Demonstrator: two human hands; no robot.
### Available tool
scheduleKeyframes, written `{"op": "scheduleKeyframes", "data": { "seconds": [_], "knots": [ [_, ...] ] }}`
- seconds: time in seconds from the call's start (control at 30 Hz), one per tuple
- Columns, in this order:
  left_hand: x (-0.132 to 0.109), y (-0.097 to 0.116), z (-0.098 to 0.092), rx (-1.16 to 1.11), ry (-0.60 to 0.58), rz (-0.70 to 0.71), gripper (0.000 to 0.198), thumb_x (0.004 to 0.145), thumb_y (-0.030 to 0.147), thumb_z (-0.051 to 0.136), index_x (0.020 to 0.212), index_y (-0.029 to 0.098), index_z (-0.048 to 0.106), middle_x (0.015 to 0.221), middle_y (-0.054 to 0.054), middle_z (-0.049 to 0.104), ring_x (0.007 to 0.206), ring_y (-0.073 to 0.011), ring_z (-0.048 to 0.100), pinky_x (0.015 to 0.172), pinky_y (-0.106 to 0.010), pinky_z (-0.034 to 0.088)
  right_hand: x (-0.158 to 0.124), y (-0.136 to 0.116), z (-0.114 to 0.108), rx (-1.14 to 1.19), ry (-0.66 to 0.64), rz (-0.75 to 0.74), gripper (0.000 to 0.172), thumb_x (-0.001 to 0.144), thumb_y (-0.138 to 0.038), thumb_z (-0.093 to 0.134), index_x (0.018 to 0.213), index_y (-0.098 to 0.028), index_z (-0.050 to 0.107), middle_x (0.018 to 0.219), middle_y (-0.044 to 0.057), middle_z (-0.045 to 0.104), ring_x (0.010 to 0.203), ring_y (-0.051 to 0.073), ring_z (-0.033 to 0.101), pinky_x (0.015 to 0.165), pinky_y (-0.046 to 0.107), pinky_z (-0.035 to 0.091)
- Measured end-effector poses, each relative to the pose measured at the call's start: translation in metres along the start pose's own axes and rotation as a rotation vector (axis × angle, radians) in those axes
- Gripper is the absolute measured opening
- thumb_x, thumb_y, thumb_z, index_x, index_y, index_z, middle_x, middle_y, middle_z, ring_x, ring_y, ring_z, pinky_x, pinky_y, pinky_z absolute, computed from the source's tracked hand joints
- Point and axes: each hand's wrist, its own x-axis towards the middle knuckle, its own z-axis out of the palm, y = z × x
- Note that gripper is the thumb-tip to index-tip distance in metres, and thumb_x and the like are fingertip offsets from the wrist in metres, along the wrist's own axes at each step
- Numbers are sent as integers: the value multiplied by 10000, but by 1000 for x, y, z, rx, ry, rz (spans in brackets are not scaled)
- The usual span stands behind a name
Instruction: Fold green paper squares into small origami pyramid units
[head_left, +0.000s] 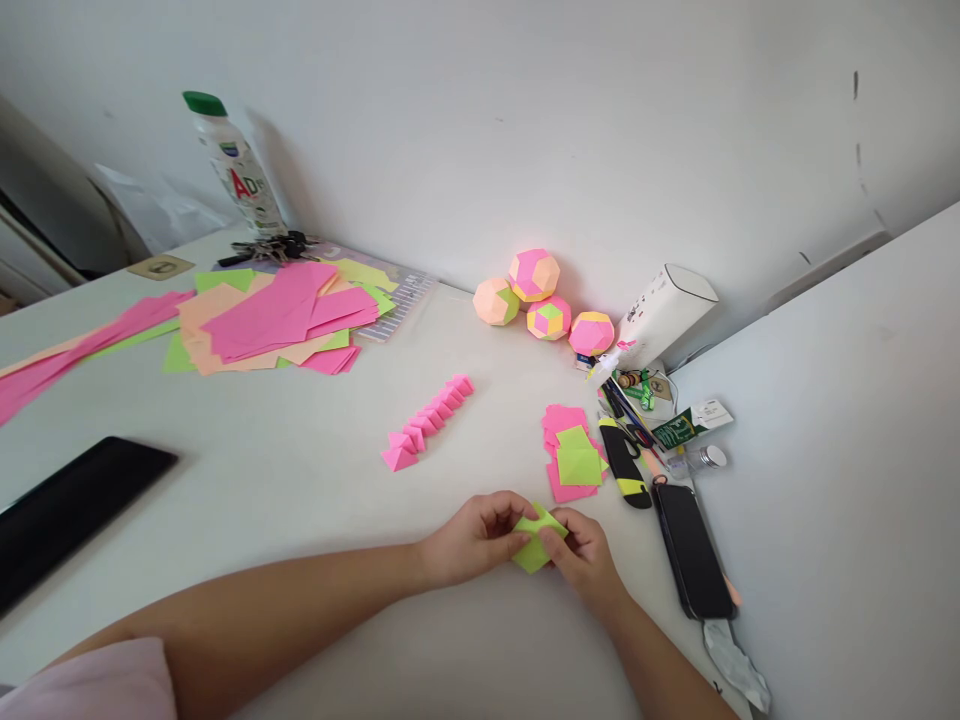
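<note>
A small green paper square [534, 556], creased, is held between both hands above the table's near part. My left hand [476, 537] pinches its left edge between thumb and fingers. My right hand [586, 560] grips the right side, thumb on top and fingers behind. Just beyond lies a small pile of pink paper squares [564, 420] with creased green squares [580, 465] on top. A slanting row of folded pink paper pieces [430, 420] stands farther left.
Several folded paper balls [534, 274] sit by the wall. A utility knife [624, 462], a phone [694, 550] and a white box [660, 315] line the right side. Left are loose coloured sheets [262, 318], keys [274, 247], a bottle [238, 170] and a black tablet-like slab [79, 515].
</note>
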Motion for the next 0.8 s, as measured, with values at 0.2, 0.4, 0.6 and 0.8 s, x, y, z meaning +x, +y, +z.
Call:
{"op": "scheduleKeyframes", "data": {
  "seconds": [0.2, 0.4, 0.6, 0.8],
  "knots": [
    [-1, -1, 0, 0, -9, -18, 403, 760, 485, 620, 980, 153, 560, 731, -9, 558, 681, -131, 548, 622, -271, 425, 0, 0, 0, -38, 8, -6, 326, 814, -445, 571, 651, -176, 487, 564, -45, 385, 488, 96, 363, 454, 215, 334],
    [0, -3, -1, -13, 6, -26, 390, 763, 480, 619, 984, 164, 560, 771, -25, 589, 696, -139, 564, 625, -271, 431, 1, -2, 0, -38, 10, -3, 326, 803, -443, 584, 644, -174, 492, 561, -42, 414, 486, 97, 385, 451, 213, 336],
    [0, -1, 0, -16, 19, -32, 390, 752, 482, 629, 969, 164, 568, 796, -36, 606, 711, -147, 570, 634, -275, 434, 0, -3, 0, -42, 2, -11, 307, 812, -424, 580, 652, -173, 504, 566, -42, 418, 489, 98, 390, 460, 214, 341],
    [0, 1, 0, -11, 21, -27, 387, 747, 479, 636, 963, 165, 571, 796, -36, 609, 719, -152, 574, 640, -280, 434, 0, 0, 0, -32, -6, -23, 284, 820, -390, 583, 661, -167, 510, 579, -41, 409, 498, 95, 383, 460, 213, 329]
  ]
}}
